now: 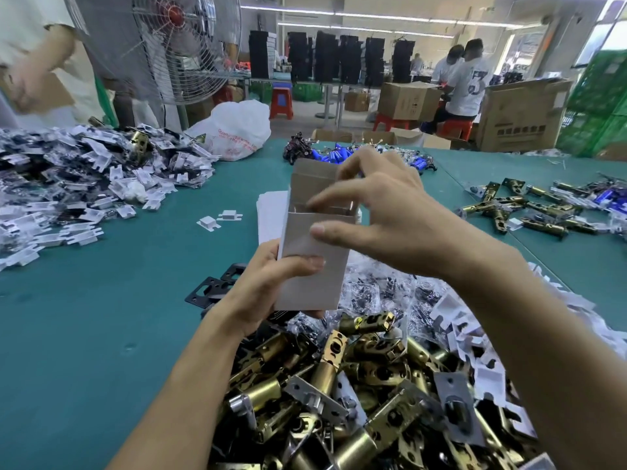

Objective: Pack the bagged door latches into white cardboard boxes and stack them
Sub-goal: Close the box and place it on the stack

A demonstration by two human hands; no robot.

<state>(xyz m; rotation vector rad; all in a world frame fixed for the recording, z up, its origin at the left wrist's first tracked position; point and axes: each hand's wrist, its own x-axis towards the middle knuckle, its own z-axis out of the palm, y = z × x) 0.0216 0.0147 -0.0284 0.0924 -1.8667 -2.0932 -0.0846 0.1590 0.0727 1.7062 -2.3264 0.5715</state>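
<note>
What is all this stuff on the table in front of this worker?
cardboard box: one, white-grey, upright at centre, top open
door latches: big heap, brass, nearest table edge
bagged latches: several, brass, table's right side
plastic pieces: heap, white, table's left side
metal plates: a few, black, beside the left wrist
wired cylinders: heap, blue, far side
fan: one, grey with red hub, behind the table
table: one, teal
left hand: grips the box's lower part
right hand: fingers at the box's open top
</note>
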